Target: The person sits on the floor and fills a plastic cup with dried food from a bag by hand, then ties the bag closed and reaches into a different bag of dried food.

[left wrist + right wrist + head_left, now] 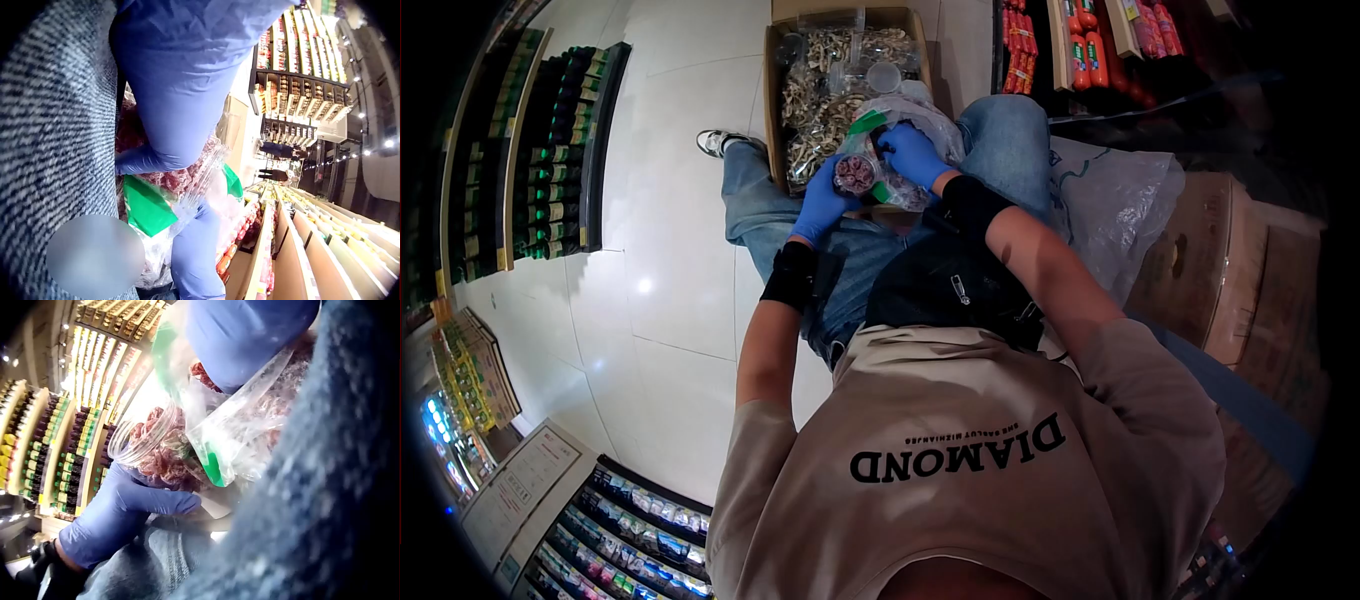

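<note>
A clear round container (855,175) with reddish-brown wrinkled pieces is gripped by my blue-gloved left hand (818,208). In the right wrist view, the left hand's thumb (165,501) lies along the side of the container (150,445), its rim towards the upper left. Beside it is a clear plastic bag (940,122) with green patches, holding similar pieces. My gloved right hand (914,157) is at the bag's mouth; in the right wrist view the hand (250,339) covers pieces there and its fingertips are hidden. The left wrist view shows a green patch (149,206) between both hands.
Between the knees stands an open cardboard box (776,120) of dried, pale brown strips, with clear containers and a round lid (883,77) on top. A plastic bag (1115,195) and cartons (1190,255) are at the right. Shelves (560,150) stand at the left.
</note>
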`<state>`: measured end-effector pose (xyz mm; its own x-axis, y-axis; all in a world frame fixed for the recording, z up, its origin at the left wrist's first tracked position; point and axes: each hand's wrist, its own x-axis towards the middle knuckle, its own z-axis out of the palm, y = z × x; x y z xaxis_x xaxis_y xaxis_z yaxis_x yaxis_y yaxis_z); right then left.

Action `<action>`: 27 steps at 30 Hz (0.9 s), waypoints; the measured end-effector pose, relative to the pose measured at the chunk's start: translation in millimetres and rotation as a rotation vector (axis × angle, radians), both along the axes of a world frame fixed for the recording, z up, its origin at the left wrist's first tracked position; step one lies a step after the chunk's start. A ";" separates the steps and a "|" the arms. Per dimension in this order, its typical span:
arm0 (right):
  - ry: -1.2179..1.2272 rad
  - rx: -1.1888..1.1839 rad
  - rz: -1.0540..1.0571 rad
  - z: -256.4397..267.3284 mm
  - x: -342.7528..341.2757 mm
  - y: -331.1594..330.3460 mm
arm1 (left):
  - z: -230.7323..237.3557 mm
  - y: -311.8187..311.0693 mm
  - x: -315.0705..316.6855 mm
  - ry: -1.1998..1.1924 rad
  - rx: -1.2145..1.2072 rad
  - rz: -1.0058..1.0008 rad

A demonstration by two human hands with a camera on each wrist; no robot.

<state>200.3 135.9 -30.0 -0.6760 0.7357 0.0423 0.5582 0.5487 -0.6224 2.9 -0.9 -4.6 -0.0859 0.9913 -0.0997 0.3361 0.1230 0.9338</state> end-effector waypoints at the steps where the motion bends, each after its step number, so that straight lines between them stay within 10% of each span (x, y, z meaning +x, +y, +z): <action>1: 0.033 0.015 -0.010 -1.0 0.0 -0.3 | 1.9 0.0 0.3 0.012 -0.004 0.001; 15: 0.129 -0.011 0.033 -16.4 -4.5 3.2 | 0.9 -0.3 0.4 -0.011 0.015 -0.004; 23: 0.641 -0.742 -0.017 33.6 -1.1 7.5 | 6.5 -1.0 2.0 -0.058 0.009 0.000; 27: 0.514 -0.683 0.148 77.2 -3.4 -2.0 | 3.8 0.2 1.3 -0.086 0.015 -0.010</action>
<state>196.9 133.9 47.2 -0.7850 0.6175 -0.0503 0.0694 0.0070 -0.9976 4.2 -0.7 -0.8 -0.0674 0.9935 -0.0918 0.2557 0.1061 0.9609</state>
